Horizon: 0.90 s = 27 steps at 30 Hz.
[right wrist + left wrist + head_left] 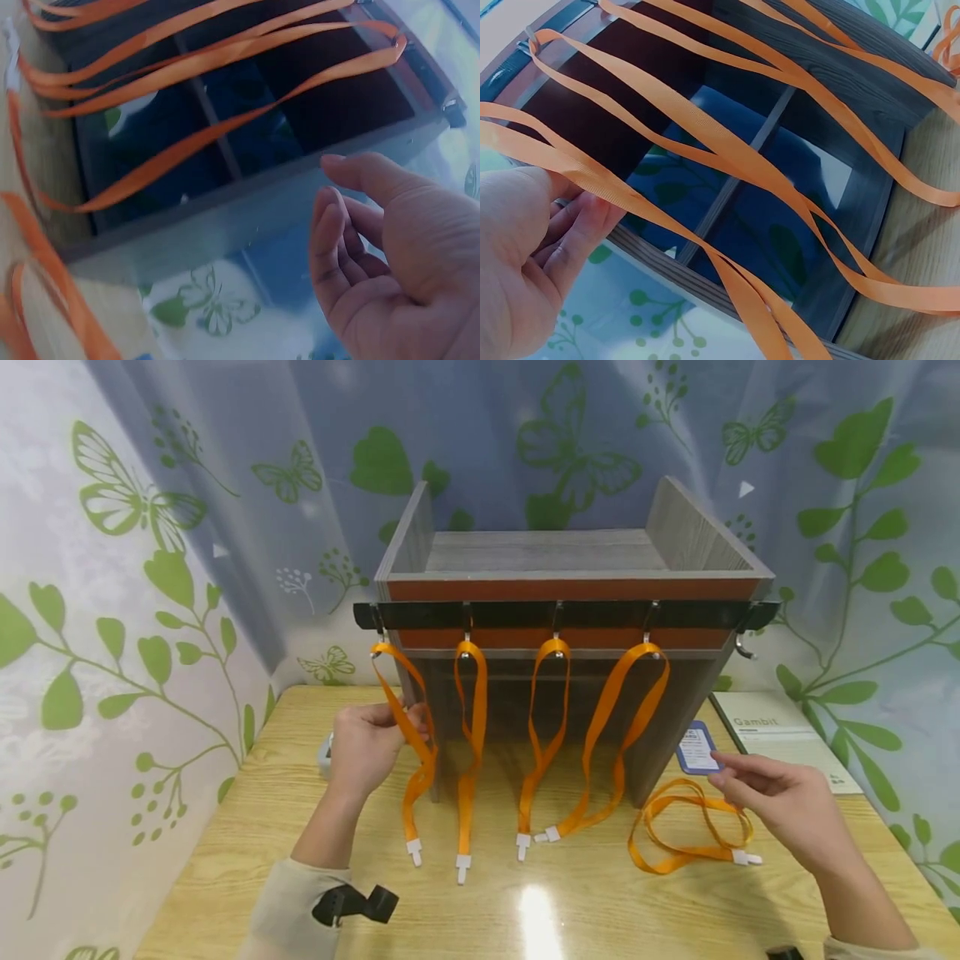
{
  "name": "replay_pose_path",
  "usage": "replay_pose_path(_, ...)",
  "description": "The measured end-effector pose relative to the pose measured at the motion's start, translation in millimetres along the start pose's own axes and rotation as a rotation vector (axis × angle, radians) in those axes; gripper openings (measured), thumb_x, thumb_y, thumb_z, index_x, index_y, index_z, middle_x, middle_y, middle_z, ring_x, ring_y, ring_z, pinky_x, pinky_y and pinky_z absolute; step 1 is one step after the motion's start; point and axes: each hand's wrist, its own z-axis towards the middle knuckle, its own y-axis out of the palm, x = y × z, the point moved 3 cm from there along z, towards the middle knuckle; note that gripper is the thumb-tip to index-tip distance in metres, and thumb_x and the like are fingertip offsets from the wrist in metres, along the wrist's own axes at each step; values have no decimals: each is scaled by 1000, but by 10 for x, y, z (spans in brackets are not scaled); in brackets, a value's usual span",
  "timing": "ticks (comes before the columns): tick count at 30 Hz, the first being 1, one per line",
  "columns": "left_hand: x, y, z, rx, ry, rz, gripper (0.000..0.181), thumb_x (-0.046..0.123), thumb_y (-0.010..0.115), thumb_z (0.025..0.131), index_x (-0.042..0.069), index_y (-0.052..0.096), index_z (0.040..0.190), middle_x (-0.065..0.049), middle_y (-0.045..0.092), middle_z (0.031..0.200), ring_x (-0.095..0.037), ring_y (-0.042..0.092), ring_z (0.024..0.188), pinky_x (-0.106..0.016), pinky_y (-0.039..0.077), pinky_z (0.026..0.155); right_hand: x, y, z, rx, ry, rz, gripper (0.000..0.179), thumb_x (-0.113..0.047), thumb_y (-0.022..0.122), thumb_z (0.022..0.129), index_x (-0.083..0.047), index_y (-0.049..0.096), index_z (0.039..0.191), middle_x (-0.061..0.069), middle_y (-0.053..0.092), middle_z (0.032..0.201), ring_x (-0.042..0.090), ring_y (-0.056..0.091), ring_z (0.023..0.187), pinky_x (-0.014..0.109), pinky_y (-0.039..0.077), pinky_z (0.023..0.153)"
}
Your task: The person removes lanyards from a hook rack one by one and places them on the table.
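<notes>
Several orange lanyards with white clips hang by their loops from hooks on a black rail (510,613). My left hand (367,747) is at the leftmost lanyard (392,700), beside the box's left side. In the left wrist view its fingertips reach behind that strap (592,184), and whether they pinch it is hidden. My right hand (783,797) hovers right of the box, holding nothing, with thumb and forefinger apart in the right wrist view. A loose orange lanyard (686,860) lies looped on the table, left of that hand. At the rail's right end sticks out a silver hook (744,647).
The grey wooden box (547,552) with an open top stands at the table's back, the rail across its front. Behind the right fingertips lies a blue-edged card (696,752); a pale book (780,727) is farther back. A pale object (325,756) sits behind the left hand.
</notes>
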Motion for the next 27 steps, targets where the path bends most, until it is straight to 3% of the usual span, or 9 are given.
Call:
replay_pose_path(5,-18,7,16,-24,-22,-10,20,15,74,90,-4,78,84,-13,77,76,-19,77,75,-24,62,75,-130,87,37,40,-26,126,30,-7,70,93,-2,70,122,-14,75,93,3,70,75,21,60,66)
replay_pose_path(10,-42,-5,2,-28,-42,-3,20,16,74,91,-4,78,91,-16,76,78,-17,76,69,-26,62,69,-249,230,68,101,-14,265,31,-8,72,92,-2,71,122,-8,74,84,9,63,66,22,50,53)
replay_pose_path(13,-64,-7,-5,-18,-42,19,20,17,75,91,-2,79,87,-14,76,76,-17,77,81,-24,62,75,-318,326,104,127,-38,336,33,-6,72,91,4,68,123,-6,72,84,10,63,65,20,52,56)
replay_pose_path(15,-79,-1,-11,-14,-40,26,21,18,75,91,-1,79,84,-13,76,75,-18,77,88,-23,61,80,-357,391,124,141,-61,315,35,-5,72,91,6,67,123,-8,72,85,9,65,66,19,56,63)
replay_pose_path(21,-96,16,-20,-8,-44,21,23,19,75,91,0,79,79,-11,76,72,-20,75,97,-23,58,87,-449,565,170,192,-70,150,42,-13,75,90,3,66,127,-16,69,89,6,67,68,19,56,61)
replay_pose_path(27,-51,-6,5,0,-42,-2,22,17,75,90,-2,78,80,-12,76,74,-18,75,100,-25,58,91,-573,661,251,251,-77,170,43,-15,76,89,2,66,127,-14,67,87,5,68,68,20,59,64)
